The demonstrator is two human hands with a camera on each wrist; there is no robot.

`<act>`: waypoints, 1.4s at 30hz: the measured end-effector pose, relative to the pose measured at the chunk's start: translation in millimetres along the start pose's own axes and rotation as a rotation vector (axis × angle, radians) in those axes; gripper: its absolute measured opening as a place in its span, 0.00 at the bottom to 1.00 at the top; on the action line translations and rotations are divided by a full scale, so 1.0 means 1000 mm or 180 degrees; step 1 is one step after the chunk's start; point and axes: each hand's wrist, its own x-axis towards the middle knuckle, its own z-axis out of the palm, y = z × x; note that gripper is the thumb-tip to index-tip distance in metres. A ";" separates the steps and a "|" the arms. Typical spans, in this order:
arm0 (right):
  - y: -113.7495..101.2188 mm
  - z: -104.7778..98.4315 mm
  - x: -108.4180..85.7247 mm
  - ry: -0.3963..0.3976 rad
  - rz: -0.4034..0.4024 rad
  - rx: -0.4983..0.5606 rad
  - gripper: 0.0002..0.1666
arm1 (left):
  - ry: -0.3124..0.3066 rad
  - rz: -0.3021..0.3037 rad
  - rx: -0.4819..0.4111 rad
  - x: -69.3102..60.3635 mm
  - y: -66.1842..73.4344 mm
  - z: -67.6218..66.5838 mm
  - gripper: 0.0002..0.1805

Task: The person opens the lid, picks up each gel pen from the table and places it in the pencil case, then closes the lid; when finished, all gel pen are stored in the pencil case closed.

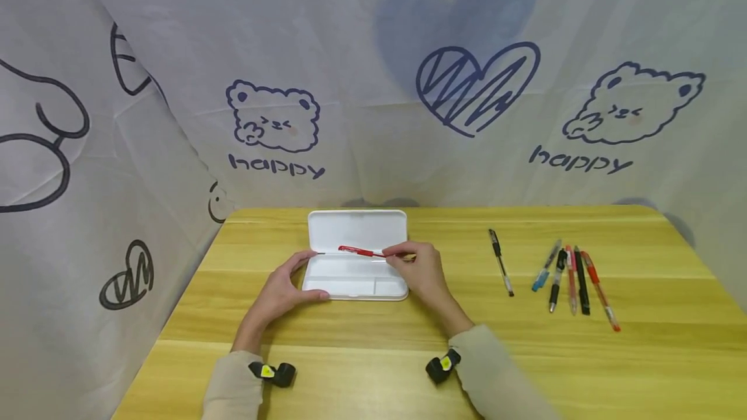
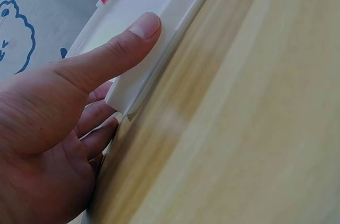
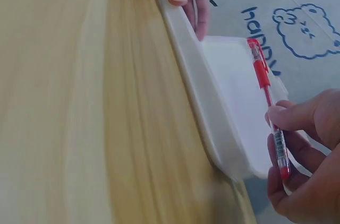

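Note:
A white pencil case point(image 1: 340, 287) lies with its lid point(image 1: 357, 225) raised at the back. My right hand point(image 1: 421, 272) pinches a red pen point(image 1: 363, 252) between thumb and fingers, holding it level above the case; the pen point(image 3: 263, 78) and right hand point(image 3: 313, 144) show closely in the right wrist view. My left hand point(image 1: 281, 290) grips the case's left end, its thumb on the front rim and its fingers round the side. In the left wrist view the left thumb lies on the case point(image 2: 154, 49), with the other fingers of that hand point(image 2: 69, 112) beside its end.
On the wooden table point(image 1: 362, 355), a black-capped pen point(image 1: 500, 261) lies right of the case. Farther right is a group of several pens, among them a blue one point(image 1: 546, 266), a black one point(image 1: 581, 280) and a red one point(image 1: 599, 289). A printed cloth point(image 1: 362, 180) hangs behind.

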 end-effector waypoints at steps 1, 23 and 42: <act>-0.001 0.004 0.000 0.0022 0.0012 -0.0009 0.05 | 0.0001 -0.0002 0.0006 0.000 0.000 0.000 0.49; -0.003 0.028 0.000 -0.0383 0.0118 -0.0977 0.04 | 0.0049 -0.0020 0.0032 0.000 0.002 0.000 0.51; -0.014 -0.022 -0.001 -0.0526 -0.0046 -0.0382 0.11 | 0.0050 -0.0013 0.0098 -0.001 0.001 -0.001 0.51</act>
